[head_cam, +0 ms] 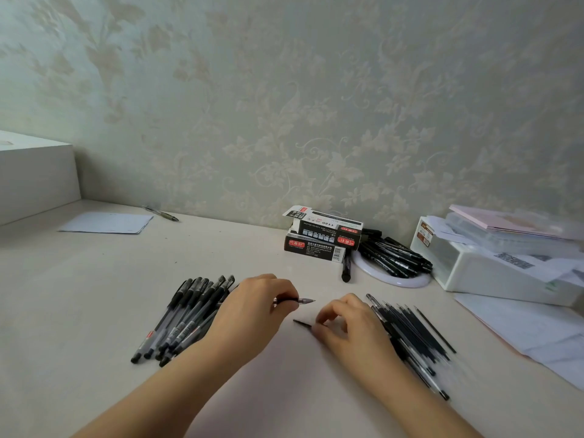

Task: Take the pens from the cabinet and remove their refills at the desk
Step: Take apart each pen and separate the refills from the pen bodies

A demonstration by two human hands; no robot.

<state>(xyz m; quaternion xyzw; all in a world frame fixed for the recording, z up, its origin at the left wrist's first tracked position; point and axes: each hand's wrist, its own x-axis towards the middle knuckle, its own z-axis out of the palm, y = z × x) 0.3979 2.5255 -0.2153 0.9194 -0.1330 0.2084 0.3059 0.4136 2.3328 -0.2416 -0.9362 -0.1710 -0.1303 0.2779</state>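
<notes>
My left hand [256, 306] grips a black gel pen [305, 300] whose metal tip points right past my fingers. A little below and to the right, my right hand [347, 324] pinches a thin black piece [301, 323], apparently a refill or pen part, low over the desk. Left of my left hand lies a pile of several capped black pens [185, 314]. Just right of my right hand lies a pile of thin black refills [414, 330] and pen parts.
Two stacked pen boxes [322, 237] stand at the back, with one black pen [346, 269] beside them and more black pens [395, 254] on a white ring. A white storage box [493, 263] and papers [531, 330] fill the right. A sheet [107, 222] and a pen [161, 213] lie far left.
</notes>
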